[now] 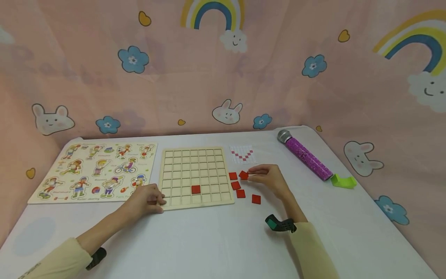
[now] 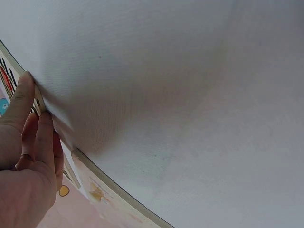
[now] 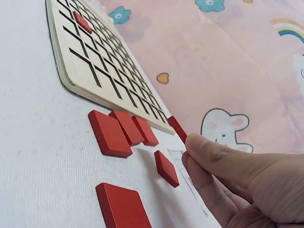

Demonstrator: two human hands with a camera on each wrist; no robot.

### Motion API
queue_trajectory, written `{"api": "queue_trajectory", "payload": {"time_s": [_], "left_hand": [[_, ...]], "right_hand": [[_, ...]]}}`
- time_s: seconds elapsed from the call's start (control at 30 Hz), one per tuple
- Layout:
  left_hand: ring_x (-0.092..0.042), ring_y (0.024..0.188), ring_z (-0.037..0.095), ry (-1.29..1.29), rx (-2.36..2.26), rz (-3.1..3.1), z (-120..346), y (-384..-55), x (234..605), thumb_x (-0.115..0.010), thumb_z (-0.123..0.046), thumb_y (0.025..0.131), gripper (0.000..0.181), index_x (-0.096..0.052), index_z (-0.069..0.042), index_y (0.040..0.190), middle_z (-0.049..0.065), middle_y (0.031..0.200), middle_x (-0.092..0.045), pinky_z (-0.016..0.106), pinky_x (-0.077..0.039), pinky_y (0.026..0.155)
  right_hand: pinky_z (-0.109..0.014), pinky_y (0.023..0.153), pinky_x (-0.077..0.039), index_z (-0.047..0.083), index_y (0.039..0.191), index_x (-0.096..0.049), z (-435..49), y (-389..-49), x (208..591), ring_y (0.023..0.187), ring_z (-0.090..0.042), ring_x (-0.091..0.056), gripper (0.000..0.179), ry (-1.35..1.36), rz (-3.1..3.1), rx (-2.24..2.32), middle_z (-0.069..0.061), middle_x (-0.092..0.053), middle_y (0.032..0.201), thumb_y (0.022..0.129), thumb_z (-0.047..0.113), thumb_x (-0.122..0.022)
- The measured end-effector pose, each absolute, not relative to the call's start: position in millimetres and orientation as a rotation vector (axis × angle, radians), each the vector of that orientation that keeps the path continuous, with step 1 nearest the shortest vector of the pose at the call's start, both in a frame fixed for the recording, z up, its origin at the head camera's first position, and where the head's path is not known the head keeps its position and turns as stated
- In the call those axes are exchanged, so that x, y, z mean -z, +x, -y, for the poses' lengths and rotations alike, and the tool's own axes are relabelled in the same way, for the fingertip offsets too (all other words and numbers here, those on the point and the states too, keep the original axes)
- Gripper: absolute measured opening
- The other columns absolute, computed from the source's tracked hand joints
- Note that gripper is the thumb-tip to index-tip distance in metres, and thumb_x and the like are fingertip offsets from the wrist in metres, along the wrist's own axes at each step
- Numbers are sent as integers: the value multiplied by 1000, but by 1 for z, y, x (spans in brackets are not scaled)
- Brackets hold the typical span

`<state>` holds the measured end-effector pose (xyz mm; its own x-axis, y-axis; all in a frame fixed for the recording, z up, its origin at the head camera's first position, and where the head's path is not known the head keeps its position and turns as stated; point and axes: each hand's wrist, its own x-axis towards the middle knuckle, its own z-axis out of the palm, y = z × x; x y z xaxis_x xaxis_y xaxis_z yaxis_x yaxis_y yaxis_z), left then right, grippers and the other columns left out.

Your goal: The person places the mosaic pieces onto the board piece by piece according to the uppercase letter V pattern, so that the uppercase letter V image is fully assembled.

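Note:
A square wooden grid board (image 1: 188, 170) lies on the white table, with one red tile (image 1: 196, 189) in a cell of its lower part. My left hand (image 1: 144, 199) holds the board's near left corner; in the left wrist view its thumb and fingers pinch the board edge (image 2: 39, 102). Right of the board, my right hand (image 1: 270, 179) pinches a thin red square tile (image 3: 177, 129) between thumb and fingers, raised above the table in the right wrist view. Several loose red tiles (image 3: 109, 134) lie below and beside it, one red tile (image 1: 256, 199) nearer to me.
Behind the tiles lies a small pattern card (image 1: 242, 154) with red squares in a V. A picture puzzle board (image 1: 87, 170) covers the left side. At right are a purple microphone (image 1: 306, 157) and a green curved piece (image 1: 343, 181). A pink patterned curtain (image 1: 167, 85) hangs behind.

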<state>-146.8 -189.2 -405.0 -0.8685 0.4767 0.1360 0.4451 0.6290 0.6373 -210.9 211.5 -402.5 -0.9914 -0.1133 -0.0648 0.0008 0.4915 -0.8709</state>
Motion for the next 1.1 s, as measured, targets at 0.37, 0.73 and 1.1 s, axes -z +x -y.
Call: {"api": "queue_trajectory", "payload": {"time_s": [0.37, 0.73, 1.1], "left_hand": [[-62, 83, 18, 806, -1091, -2784, 190, -148, 406, -84, -9, 66, 16, -69, -9, 73, -5, 81, -60, 30, -51, 77], [-62, 83, 18, 786, -1097, -2776, 189, -148, 406, -84, -8, 66, 16, -68, -9, 71, -5, 81, -59, 33, -51, 79], [-62, 82, 19, 772, -1087, -2774, 188, -147, 403, -83, -6, 67, 16, -69, -7, 72, -4, 81, -59, 32, -52, 77]], "right_hand": [[-36, 93, -49, -1, 110, -69, -184, -213, 404, 95, -25, -68, 30, -131, -2551, 1606, -15, -70, 104, 81, 6, -76], [-31, 87, -52, 2, 104, -71, -154, -214, 408, 90, -21, -68, 28, -141, -2508, 1648, -10, -71, 98, 79, 9, -79], [-32, 85, -53, -3, 102, -70, -127, -217, 415, 92, -24, -69, 26, -284, -2453, 1717, -15, -71, 100, 79, 5, -78]]}}
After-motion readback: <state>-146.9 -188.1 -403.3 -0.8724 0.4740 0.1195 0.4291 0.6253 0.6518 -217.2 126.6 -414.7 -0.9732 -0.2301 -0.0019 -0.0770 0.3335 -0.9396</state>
